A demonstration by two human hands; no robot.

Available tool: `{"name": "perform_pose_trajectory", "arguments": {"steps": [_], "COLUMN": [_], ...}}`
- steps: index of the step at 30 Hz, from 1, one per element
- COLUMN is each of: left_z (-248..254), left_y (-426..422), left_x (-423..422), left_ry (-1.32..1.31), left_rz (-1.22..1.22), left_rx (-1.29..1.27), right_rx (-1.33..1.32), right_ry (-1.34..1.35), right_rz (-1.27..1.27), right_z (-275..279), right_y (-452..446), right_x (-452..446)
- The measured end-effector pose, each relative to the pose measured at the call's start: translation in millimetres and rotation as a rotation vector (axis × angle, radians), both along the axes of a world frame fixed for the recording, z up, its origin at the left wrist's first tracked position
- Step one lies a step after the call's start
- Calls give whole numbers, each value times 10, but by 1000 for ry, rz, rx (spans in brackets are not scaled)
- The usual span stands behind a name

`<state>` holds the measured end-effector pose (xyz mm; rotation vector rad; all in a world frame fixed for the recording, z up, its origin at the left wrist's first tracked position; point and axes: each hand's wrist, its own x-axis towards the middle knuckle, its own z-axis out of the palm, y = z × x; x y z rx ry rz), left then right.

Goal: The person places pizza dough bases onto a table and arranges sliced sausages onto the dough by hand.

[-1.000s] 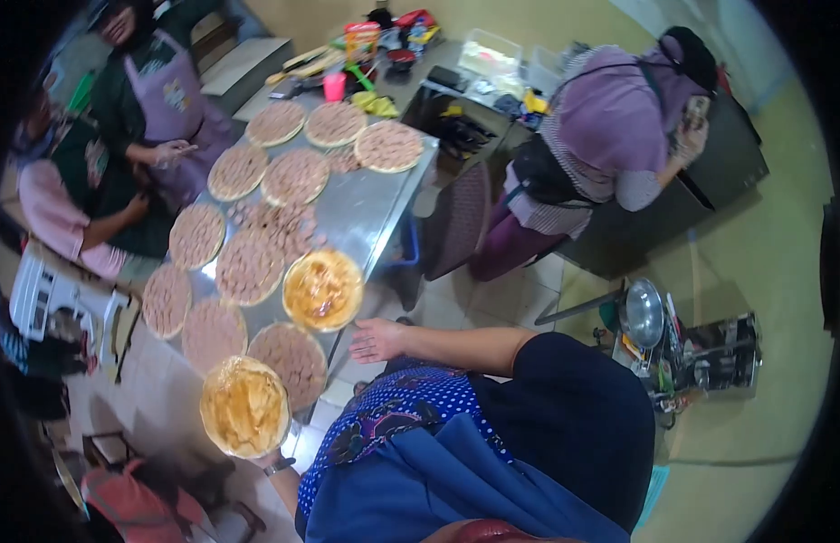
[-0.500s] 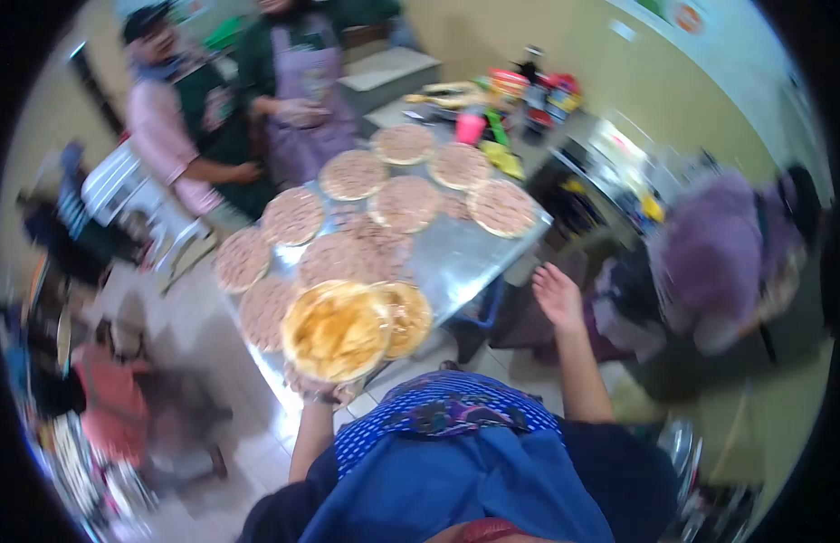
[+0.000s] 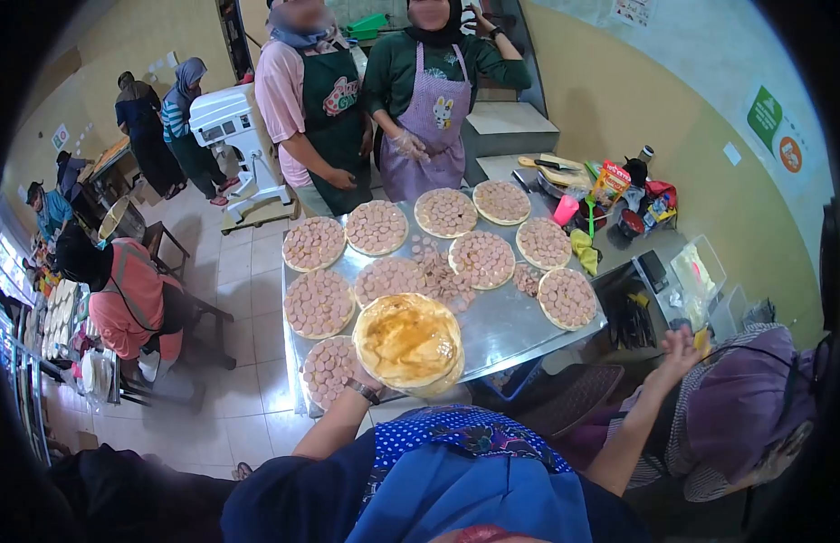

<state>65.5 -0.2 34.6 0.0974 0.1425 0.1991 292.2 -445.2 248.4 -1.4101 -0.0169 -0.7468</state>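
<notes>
A sauced crust [image 3: 407, 337] is held up over the table [image 3: 501, 342] by the left hand [image 3: 366, 382], while the right hand [image 3: 675, 360] is raised open, nothing grasped.

A lower crust [image 3: 441, 385] was mostly hidden
Above the near edge of the tabletop [image 3: 497, 348], the upper crust [image 3: 408, 341] covered it.

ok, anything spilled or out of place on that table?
Mainly loose slices scattered between the topped rounds on the metal table, plus a smaller heap further right in view. Odd because no base shows beneath them, though they may be spare topping. No damage stands out.
</notes>
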Motion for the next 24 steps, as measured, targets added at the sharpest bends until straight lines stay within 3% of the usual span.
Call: {"name": "perform_pose_trajectory", "arguments": {"steps": [4, 7, 8, 13, 15, 17, 20, 23, 24], "left_z": [47, 98, 100, 189, 210, 233, 238, 206, 139], "left_y": [-47, -80, -104, -246, -344, -412, -551, -647, -654], "left_x": [48, 114, 112, 299, 376, 440, 512, 585, 555], "left_ry": [-20, -32, -36, -60, -66, -67, -55, -13, 9], "left_rz": [17, 35, 38, 45, 42, 32, 13, -80, -150], "left_rx": [28, 47, 53, 70, 80, 91, 99, 83, 71], "right_rx": [-81, -43, -43, 17, 57, 3, 8, 14, 57], "right_ry": [-410, -842, -842, -517, -445, -99, 209, 377, 346], "right_rz": [-296, -494, -495, -368, -2, 83, 419, 515, 417], "right_z": [820, 1127, 1127, 1272, 980, 610, -92, -477, -430], "right_y": [-325, -1197, -1217, -1039, -492, -141, 86, 6, -127], "right_x": [-120, -134, -127, -95, -40, 41, 64, 42, 83]}}
